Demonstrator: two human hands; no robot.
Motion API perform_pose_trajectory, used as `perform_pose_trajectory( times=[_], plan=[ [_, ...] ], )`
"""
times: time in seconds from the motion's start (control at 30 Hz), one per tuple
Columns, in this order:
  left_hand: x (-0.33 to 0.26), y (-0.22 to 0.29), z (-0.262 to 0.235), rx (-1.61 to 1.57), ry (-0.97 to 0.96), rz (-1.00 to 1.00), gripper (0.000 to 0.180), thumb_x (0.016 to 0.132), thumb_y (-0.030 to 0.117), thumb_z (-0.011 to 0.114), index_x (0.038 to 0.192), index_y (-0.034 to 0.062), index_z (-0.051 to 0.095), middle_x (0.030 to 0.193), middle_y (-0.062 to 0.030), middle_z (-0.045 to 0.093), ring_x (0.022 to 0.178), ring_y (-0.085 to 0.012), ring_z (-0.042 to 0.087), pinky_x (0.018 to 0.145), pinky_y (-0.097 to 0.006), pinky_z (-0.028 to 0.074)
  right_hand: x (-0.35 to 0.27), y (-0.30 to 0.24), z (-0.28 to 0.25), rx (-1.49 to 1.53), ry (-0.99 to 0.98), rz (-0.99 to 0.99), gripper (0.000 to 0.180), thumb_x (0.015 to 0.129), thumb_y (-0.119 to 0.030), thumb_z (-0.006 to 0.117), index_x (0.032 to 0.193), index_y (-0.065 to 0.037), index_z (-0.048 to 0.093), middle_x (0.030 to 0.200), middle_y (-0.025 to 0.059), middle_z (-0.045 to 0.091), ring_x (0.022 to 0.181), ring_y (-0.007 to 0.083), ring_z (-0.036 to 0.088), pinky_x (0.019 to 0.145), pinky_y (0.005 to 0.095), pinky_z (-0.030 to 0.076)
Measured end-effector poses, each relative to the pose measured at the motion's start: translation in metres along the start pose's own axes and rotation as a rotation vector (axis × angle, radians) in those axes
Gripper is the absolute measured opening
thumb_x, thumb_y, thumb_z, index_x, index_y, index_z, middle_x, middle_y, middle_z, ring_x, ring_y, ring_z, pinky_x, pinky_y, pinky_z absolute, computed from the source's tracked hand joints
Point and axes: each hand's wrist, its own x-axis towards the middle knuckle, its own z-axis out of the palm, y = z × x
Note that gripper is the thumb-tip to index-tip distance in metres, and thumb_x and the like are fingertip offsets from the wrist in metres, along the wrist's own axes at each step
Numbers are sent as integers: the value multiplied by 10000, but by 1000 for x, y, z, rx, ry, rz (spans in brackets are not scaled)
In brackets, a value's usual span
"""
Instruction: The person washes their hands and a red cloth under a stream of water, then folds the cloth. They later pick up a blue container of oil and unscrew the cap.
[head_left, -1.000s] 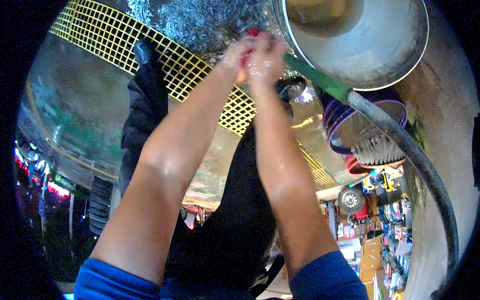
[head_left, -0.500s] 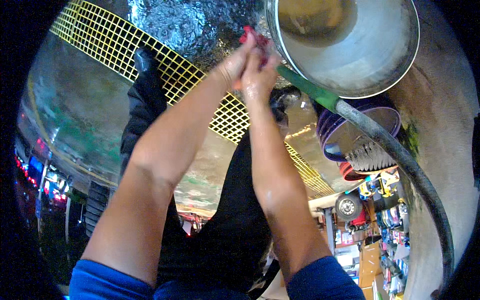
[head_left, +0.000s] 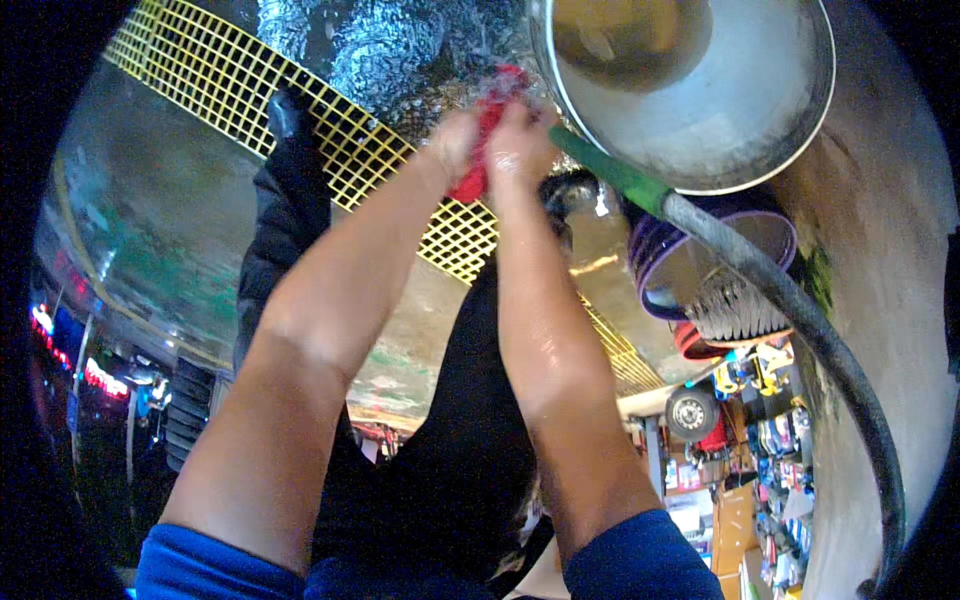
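Two hands: the left hand and the right hand meet with a red cloth between them.
Fingers: closed in on the cloth from both sides, the right ones curled; motion blur hides whether single fingers are spread or pressed together.
Red cloth: bunched between the fingers, one end showing beyond them, the other below them on the body side.
Hose: its green end comes in from the right and stops just beside the right fingers; whether they touch it cannot be told.
Pale round tub: its rim lies right of the fingers, with brownish liquid inside.
Purple bucket: its rim sits below and right of the fingers, partly behind the hose.
Brush: grey bristles show at the bucket's mouth, farther right of the fingers.
Yellow grating: a strip runs left of the fingers and passes beneath the wrists.
Wet floor: shiny water spreads beyond and left of the fingers.
Boots: one well left of the fingers, the other near the right wrist.
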Motion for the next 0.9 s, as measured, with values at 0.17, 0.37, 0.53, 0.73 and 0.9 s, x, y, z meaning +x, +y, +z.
perform_pose_trajectory(
  times=[0.17,0.37,0.53,0.73,0.9],
  plan=[
    [-17,50,-11,-94,-400,-227,485,930,496,512,1123,61,607,920,-128,665,835,-265,642,838,-419,516,-30,25,11,59,-221,-298,360,877,-272,580,1128,-15,597,1031,200,663,958,337,633,882,408,466],
    [-48,26,60,1259,-49,397,291,776,46,566,1052,19,657,879,-184,680,859,-328,664,813,-419,505,66,92,-25,-347,142,-166,342,804,-262,666,1101,-92,647,1088,171,653,1032,344,602,925,423,449],
    [-64,22,50,1930,-69,849,422,764,98,609,1181,33,607,1082,-251,622,1068,-395,584,936,-461,451,74,66,-25,376,-272,-75,438,957,-388,517,1256,-72,558,1231,71,589,1103,258,554,936,407,433],
    [-56,3,57,265,151,28,666,945,595,402,1368,84,466,1370,-162,500,1261,-260,466,1071,-447,338,36,9,-6,381,-210,64,476,941,-470,529,1092,-23,593,1031,131,642,944,232,612,827,373,487],
    [-55,18,9,355,-168,442,538,972,441,407,1343,56,465,1242,-201,583,1050,-271,615,982,-424,464,-59,-5,25,177,-175,-488,270,851,-273,621,859,-3,612,820,235,641,790,381,633,759,449,483]
  ],
)
